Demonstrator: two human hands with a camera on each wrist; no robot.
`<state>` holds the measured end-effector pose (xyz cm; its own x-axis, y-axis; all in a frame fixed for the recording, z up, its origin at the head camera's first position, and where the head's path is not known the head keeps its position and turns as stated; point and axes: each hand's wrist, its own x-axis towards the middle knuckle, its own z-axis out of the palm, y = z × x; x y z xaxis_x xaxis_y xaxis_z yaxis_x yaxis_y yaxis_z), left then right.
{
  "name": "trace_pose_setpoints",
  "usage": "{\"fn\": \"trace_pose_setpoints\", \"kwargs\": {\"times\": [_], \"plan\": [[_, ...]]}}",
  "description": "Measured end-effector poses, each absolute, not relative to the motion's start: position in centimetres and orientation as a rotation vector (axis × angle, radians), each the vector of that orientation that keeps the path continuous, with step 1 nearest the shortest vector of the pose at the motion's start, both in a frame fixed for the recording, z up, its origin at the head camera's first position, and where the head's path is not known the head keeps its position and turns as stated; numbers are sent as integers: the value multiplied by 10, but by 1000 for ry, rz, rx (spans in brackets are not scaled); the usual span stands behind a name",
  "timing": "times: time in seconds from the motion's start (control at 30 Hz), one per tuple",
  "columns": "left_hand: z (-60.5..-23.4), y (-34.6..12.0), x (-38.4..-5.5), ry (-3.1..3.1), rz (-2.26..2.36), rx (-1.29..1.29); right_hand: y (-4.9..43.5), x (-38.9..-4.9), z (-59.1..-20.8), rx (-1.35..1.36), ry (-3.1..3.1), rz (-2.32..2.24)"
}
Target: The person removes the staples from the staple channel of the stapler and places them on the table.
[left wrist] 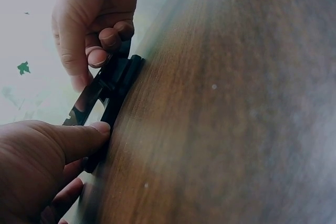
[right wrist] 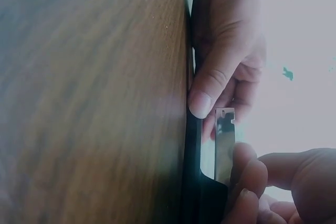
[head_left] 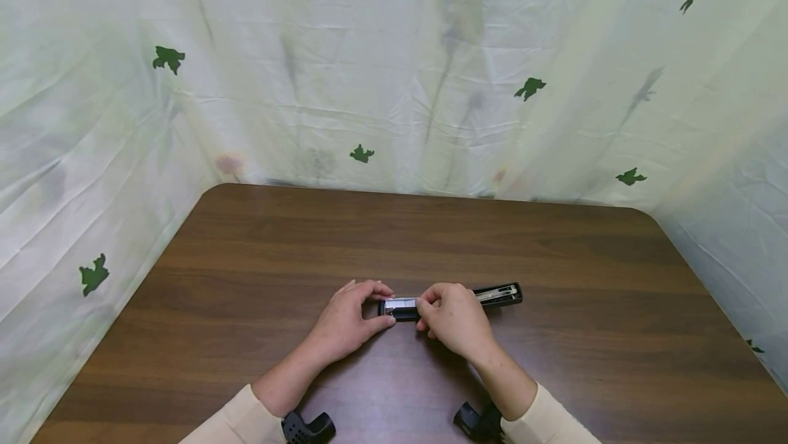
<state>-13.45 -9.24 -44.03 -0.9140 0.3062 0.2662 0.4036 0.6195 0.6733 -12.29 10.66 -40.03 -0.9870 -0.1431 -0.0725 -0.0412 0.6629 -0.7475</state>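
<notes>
A black stapler lies opened out flat on the table, its top cover [head_left: 511,293] folded back to the right. Its silvery staple magazine [head_left: 403,303] shows between the two hands and, in the right wrist view, stands slightly raised above the black base [right wrist: 192,169]. My left hand [head_left: 346,317] grips the left end of the base, thumb on the near side and fingers on the far side. Thumb and fingers of my right hand [head_left: 458,319] pinch the middle of the stapler at the magazine, hiding that part in the head view.
The brown wooden table [head_left: 277,245] stretches around the hands. A pale curtain [head_left: 394,74] with green leaf prints hangs behind and along both sides. Black wrist devices [head_left: 308,428] sit at both sleeve cuffs.
</notes>
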Motion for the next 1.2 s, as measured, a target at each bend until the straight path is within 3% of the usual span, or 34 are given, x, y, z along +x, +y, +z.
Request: {"fn": "trace_pose_setpoints", "kwargs": {"times": [1.2], "plan": [[-441, -92, -134, -2701, -1163, -609, 107, -124, -399, -183, 2759, -1304]]}}
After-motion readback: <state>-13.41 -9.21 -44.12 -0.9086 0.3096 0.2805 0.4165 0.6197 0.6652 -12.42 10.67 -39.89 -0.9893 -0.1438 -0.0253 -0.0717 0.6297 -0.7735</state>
